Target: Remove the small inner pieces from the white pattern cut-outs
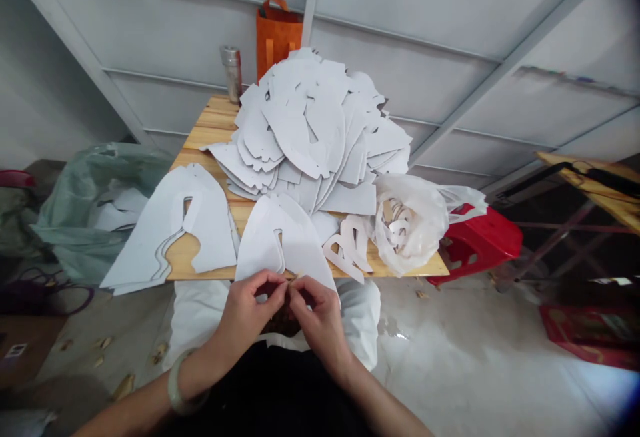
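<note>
My left hand (257, 300) and my right hand (315, 307) meet at the table's front edge, thumbs and forefingers pinched together. What lies between the fingertips is too small to make out. Just beyond them a white curved sheet (300, 233) with a narrow slot lies over the edge of the wooden table (200, 133). To its left rests a stack of similar white pieces (160, 217) with a cut-out. A large heap of white cut pieces (320, 123) covers the table's back. Small looped white pieces (353, 243) lie right of the curved sheet.
A white plastic bag (413, 230) with small pieces sits at the table's right corner, beside a red stool (485, 240). A green bag (75, 203) of scraps stands left. Behind are a metal flask (233, 73) and an orange bag (277, 40).
</note>
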Demonstrator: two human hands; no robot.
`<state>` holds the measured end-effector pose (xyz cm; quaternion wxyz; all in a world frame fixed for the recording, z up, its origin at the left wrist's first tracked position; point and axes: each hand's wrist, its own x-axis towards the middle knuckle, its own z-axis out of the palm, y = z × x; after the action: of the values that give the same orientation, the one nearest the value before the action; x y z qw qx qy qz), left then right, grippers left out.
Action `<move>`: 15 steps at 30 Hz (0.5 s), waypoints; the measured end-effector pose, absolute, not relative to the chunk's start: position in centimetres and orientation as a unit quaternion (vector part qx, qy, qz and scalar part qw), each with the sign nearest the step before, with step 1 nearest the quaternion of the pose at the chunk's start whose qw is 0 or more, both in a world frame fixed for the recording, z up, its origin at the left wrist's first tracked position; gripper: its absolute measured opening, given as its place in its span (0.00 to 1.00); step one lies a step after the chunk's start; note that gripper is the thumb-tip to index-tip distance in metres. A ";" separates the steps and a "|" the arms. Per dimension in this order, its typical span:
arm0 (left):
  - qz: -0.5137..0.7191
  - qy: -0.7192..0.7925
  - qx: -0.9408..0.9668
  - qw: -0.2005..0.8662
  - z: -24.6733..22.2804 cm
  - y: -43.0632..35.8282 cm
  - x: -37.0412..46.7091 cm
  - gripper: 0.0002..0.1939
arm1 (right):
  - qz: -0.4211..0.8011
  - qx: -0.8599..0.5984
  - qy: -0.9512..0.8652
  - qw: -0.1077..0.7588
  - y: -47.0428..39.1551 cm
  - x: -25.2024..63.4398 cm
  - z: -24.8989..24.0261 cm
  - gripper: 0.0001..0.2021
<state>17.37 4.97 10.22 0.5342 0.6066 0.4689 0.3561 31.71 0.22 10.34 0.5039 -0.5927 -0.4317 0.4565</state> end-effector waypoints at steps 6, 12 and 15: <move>0.373 0.467 0.472 0.648 9.7 5.9 16.4 0.10 | 0.537 -0.558 -0.340 0.533 0.0 31.9 9.3 0.09; 0.378 0.444 0.520 0.624 10.2 5.5 16.2 0.08 | 0.403 -0.596 -0.467 0.514 0.3 32.0 10.4 0.09; 0.374 0.427 0.535 0.626 10.7 4.8 16.5 0.08 | 0.391 -0.606 -0.471 0.509 0.6 32.2 10.7 0.11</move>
<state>16.46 4.80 10.72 0.6257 0.5350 0.4275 0.3735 32.21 0.64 10.72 0.5086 -0.6055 -0.4711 0.3909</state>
